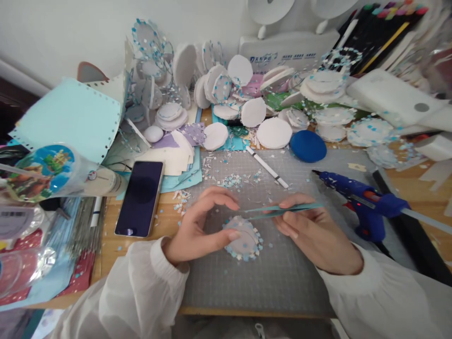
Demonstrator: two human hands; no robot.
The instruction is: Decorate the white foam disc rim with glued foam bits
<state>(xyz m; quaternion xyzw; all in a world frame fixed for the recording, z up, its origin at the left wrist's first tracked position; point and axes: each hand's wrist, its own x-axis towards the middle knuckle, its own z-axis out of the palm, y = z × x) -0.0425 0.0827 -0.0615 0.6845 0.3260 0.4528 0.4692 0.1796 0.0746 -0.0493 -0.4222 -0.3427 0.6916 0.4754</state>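
My right hand [303,223] holds light-blue tweezers [268,210], their tips pointing left towards the fingers of my other hand. My left hand [203,226] is curved with thumb and forefinger apart, the thumb over the left part of a round translucent disc [245,238]. Small blue and white pieces edge this disc, above the grey cutting mat [254,287]. Whether the thumb touches the disc is hard to tell. Loose small pieces [231,180] lie on the mat beyond my left hand.
A blue glue gun [367,200] lies at the right, beside a blue round lid [308,146]. A white pen [266,167] and white discs [274,133] are at the back. On the left are a phone [140,198] and a plastic cup [52,172].
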